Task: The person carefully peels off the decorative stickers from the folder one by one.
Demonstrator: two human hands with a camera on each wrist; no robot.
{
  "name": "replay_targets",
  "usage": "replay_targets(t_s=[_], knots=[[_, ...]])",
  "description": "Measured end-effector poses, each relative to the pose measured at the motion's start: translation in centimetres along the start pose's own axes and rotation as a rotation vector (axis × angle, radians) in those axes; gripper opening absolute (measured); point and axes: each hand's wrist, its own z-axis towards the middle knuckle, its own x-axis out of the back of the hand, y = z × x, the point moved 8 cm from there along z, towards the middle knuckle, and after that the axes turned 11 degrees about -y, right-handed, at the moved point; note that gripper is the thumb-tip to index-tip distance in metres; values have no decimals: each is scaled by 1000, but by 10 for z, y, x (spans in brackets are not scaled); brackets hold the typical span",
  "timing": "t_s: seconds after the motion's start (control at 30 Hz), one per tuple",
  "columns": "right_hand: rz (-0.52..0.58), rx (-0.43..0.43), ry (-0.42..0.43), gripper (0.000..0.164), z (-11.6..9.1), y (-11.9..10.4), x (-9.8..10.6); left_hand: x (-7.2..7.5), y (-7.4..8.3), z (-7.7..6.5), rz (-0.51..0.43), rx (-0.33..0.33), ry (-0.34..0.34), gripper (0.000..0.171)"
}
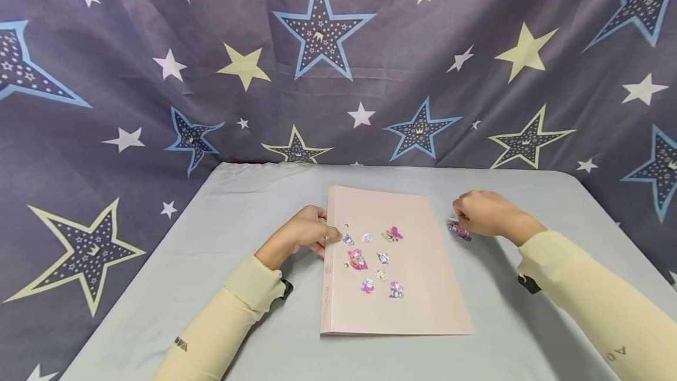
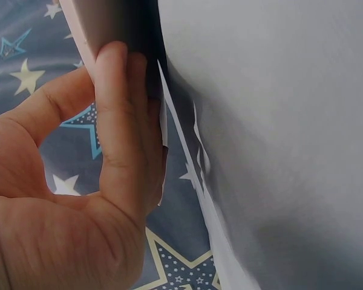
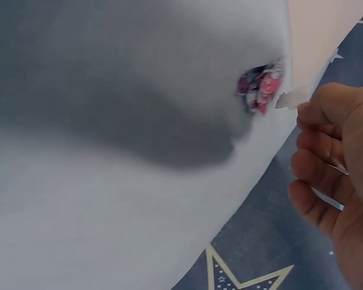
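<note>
A pale pink file folder (image 1: 423, 304) lies on the table with several shiny cartoon stickers (image 1: 357, 259) spread over its cover. At its spine, my left hand (image 1: 305, 231) pinches the edge, thumb on the cover and fingers along the spine side. In the left wrist view those fingers (image 2: 115, 121) lie against the folder. Right of the folder, my right hand (image 1: 488, 214) pinches a small sticker (image 3: 291, 98) between thumb and forefinger, its pale side showing in the right wrist view. Just beneath is a small heap of colourful stickers (image 3: 261, 86) on the tabletop.
A light grey cloth covers the table (image 1: 254, 204). Behind it hangs a dark curtain (image 1: 381, 93) patterned with stars. Two small rivets (image 1: 346, 265) show near the folder's spine. Both forearms wear pale yellow sleeves (image 1: 587, 287) and dark wrist bands.
</note>
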Motion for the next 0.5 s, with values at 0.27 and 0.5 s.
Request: replay_targets(t_s=[0.27,0.5], knots=[[0,3,-37,33,-3,1,-14,0,0,0,6,-6,5,36],[-8,23,-23,34,-5,-4,-18,-1,-1,1,-5,-7,-8,37]])
